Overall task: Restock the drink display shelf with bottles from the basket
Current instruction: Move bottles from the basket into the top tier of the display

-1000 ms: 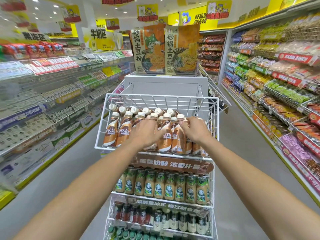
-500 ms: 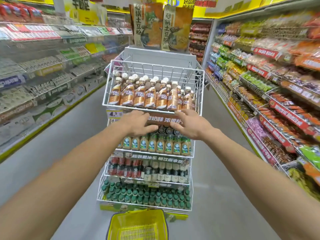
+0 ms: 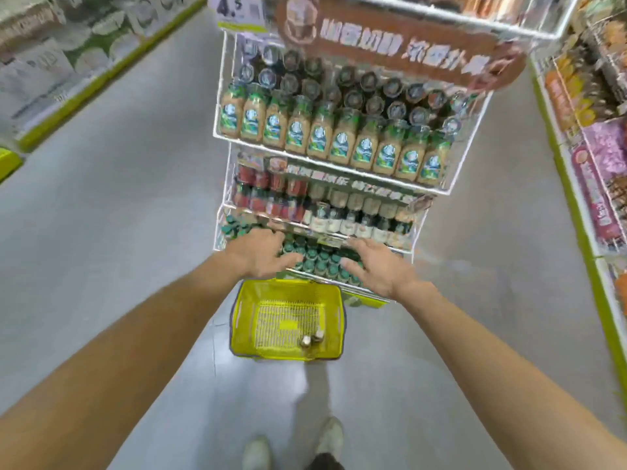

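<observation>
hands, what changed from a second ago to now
Both hands let go of the bottles in the top wire tier and dropped. The left hand and right hand now hang open and empty in front of the green-capped bottles on the lowest tier, with the yellow plastic basket on the floor below. Rack stock and basket stayed put.

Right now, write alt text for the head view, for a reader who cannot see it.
An empty left hand and right hand, both open, hover above a yellow basket on the floor that holds two bottles. Behind it stands a wire display shelf, its tiers full of bottled drinks.
</observation>
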The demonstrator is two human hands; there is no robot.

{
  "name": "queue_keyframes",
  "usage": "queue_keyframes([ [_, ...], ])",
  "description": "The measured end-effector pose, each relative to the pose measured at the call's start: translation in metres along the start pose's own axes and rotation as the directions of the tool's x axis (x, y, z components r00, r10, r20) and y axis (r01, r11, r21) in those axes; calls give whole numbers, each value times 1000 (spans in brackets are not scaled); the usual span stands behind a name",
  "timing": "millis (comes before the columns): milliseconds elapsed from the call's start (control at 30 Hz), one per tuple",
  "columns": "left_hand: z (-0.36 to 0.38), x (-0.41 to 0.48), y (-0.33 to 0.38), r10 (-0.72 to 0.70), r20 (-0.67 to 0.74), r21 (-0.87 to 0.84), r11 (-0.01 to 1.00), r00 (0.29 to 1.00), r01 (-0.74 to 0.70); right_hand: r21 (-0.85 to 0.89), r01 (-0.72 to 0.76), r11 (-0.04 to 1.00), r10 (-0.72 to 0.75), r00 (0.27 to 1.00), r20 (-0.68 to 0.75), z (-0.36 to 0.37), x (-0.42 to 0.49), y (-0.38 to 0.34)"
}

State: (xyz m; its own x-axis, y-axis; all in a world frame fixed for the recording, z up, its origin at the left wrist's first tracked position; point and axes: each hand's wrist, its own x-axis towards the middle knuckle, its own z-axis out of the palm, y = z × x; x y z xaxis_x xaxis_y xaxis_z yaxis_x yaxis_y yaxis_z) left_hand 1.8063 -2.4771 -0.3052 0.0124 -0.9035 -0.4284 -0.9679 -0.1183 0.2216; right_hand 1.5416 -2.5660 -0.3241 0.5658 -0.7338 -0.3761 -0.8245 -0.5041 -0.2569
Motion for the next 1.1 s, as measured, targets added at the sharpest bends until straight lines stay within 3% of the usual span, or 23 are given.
queue_keyframes([
  [333, 432, 167, -60, -104, 185, -110, 986, 977, 125, 63, -54, 997, 36, 965, 259, 428, 123, 111],
  [567, 618, 261, -56, 4, 247, -208, 977, 969, 49, 47, -70, 996, 55, 961, 270, 585, 194, 159],
  [733, 660, 285, -55, 64, 148, -333, 943, 987, -11, 41, -112, 993, 99, 966, 238, 616, 226, 166],
  [900, 653, 298, -72, 55, -48, -581, 810, 997, -73, 255, -164, 953, 143, 985, 100, 606, 242, 176],
  [1000, 603, 287, -78, 46, -150, -598, 791, 988, -128, 383, -143, 913, 155, 988, 0, 564, 229, 169],
  [1100, 495, 250, -66, 21, -188, -622, 771, 982, -136, 454, -59, 889, 116, 988, -98, 462, 199, 142],
])
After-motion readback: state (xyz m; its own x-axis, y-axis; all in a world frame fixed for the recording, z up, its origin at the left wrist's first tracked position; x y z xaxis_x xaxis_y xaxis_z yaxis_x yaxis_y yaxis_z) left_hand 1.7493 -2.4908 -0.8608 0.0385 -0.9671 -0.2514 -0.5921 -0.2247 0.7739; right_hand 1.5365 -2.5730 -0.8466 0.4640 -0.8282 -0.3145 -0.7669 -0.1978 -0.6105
